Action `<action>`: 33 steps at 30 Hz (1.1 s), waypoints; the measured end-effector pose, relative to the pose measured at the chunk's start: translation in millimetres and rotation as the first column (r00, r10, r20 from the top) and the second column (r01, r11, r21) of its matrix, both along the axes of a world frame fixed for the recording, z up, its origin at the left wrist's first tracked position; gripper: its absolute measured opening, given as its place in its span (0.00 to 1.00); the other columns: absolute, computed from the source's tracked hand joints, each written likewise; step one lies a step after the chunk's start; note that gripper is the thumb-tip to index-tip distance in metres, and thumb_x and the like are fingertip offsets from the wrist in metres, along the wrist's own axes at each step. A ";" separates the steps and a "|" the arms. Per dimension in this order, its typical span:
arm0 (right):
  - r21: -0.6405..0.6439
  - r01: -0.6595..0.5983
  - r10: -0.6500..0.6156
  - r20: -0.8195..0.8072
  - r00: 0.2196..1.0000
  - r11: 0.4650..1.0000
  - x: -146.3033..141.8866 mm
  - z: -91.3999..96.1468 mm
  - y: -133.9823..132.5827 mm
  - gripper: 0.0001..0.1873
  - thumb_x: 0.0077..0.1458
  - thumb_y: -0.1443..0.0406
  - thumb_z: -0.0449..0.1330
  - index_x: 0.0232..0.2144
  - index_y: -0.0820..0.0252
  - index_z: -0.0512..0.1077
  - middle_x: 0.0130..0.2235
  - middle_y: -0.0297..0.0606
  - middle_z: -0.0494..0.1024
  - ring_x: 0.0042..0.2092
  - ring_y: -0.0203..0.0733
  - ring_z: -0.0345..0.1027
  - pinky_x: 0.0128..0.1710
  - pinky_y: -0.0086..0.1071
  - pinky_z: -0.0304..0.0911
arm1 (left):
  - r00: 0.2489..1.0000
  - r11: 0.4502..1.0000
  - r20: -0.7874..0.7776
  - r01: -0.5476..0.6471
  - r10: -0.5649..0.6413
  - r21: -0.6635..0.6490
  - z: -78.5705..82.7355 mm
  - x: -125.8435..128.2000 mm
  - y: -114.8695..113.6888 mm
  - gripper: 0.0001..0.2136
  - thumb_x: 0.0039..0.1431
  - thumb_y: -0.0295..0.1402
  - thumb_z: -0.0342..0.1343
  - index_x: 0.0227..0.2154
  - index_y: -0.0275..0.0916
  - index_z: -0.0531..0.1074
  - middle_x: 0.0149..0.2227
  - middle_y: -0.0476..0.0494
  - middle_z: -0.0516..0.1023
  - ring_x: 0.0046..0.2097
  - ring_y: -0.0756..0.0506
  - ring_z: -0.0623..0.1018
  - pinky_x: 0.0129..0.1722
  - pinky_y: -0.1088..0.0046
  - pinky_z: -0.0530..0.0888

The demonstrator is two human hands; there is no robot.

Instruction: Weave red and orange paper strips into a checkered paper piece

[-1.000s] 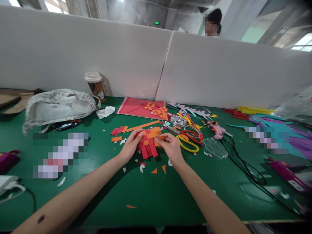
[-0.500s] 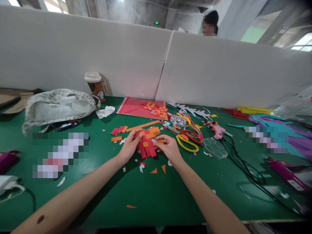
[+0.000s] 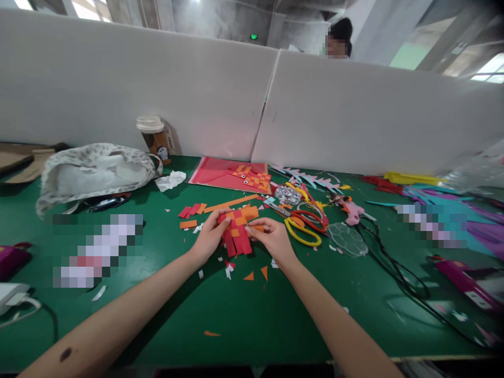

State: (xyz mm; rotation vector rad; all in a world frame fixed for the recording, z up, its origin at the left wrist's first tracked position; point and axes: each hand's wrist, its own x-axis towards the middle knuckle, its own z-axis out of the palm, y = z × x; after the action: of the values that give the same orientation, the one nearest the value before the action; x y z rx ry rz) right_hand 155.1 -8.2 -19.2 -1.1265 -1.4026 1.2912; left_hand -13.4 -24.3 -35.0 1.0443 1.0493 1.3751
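A woven piece of red and orange paper strips is held just above the green table, near its middle. My left hand pinches its left edge with thumb and fingers closed. My right hand grips its right side, fingers curled round the orange strips. Red strip ends hang loose toward me. Small red, orange and white paper scraps lie under and around my hands.
Yellow and red scissors lie just right of my hands, with a pink glue gun and black cable beyond. A pink sheet bearing a woven piece, a coffee cup, a cloth bag and white partitions stand behind. A person is behind the partition.
My right hand has slid left along the woven piece, pushing the orange strips closer together. The left hand has stayed in place.
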 end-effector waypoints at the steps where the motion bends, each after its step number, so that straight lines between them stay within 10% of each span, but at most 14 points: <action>1: -0.003 0.002 -0.002 -0.002 1.000 1.000 -0.3 0.4 0.0 0.13 0.37 0.59 0.67 0.26 0.60 0.72 0.23 0.33 0.75 0.26 0.38 0.71 0.31 0.34 0.69 | 1.000 1.000 0.003 0.007 -0.007 -0.002 0.2 0.2 -0.1 0.14 0.53 0.39 0.54 0.42 0.40 0.67 0.42 0.44 0.73 0.41 0.46 0.74 0.36 0.72 0.71; 33: 0.027 0.031 -0.030 -0.040 0.999 0.999 2.1 -1.9 1.4 0.20 0.38 0.58 0.66 0.33 0.61 0.67 0.29 0.38 0.79 0.28 0.42 0.73 0.34 0.38 0.70 | 0.998 0.998 -0.052 0.027 -0.024 0.050 7.5 2.6 -5.8 0.18 0.46 0.34 0.61 0.41 0.40 0.65 0.41 0.45 0.72 0.40 0.47 0.73 0.40 0.69 0.71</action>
State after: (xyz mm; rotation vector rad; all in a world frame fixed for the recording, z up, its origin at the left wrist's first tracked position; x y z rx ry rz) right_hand 157.2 -6.8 -21.1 -1.0947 -1.3653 1.2626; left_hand -10.7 -30.1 -27.5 1.1317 1.0397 1.3669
